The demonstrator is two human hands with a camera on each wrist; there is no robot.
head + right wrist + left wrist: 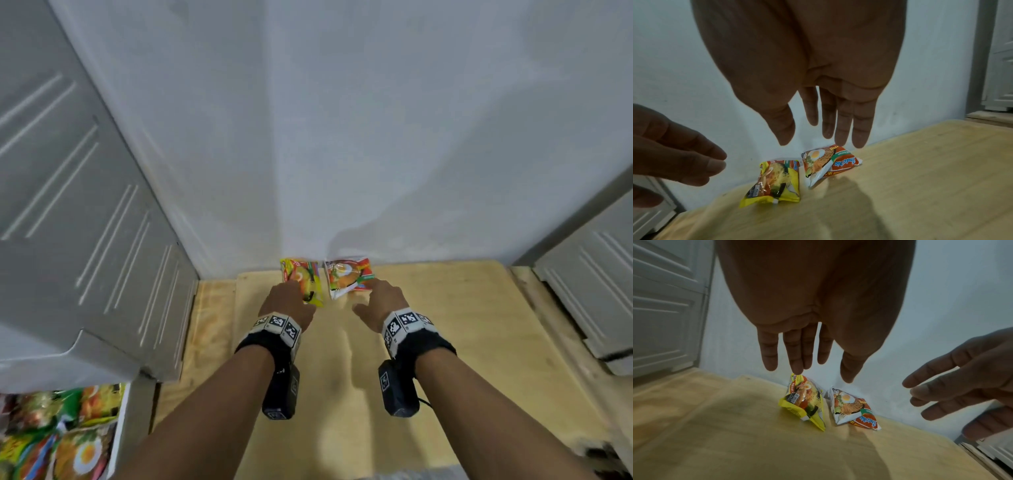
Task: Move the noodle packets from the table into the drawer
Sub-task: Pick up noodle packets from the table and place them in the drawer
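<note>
Broadly, the wooden table [462, 342] fills the lower middle of the head view, butted against a pale wall [342, 120] that rises toward twelve o'clock. A grey panelled cabinet [85, 222] stands at nine o'clock. Below it, at about seven o'clock, the open drawer [118, 438] shows its white edge and several noodle packets [51, 442] already lying inside.

Next in size come the two forearms, each strapped with a marker-covered wrist band [276, 327] and a camera pack. The left hand [287, 301] and the right hand [382, 299] reach toward twelve o'clock, side by side. Both have their fingers straight and slightly spread, and neither has hold of anything. In the wrist views the fingertips hang just above the packets; whether they already touch, I cannot tell.

Smallest are the last two packets on the table, at the far edge against the wall. The yellow packet [303, 282] sits under the left hand, at eleven o'clock of it. The red-and-white packet [347, 277] lies just beside it, at three o'clock of the yellow one, under the right hand.

So the step in hand looks like the reach for a two-handed pickup. The next move calls for closing thumb and fingers across each packet, gently, since the wrappers are slick and puffed. Then both must be lifted clear and carried round toward seven o'clock to the drawer.
</note>
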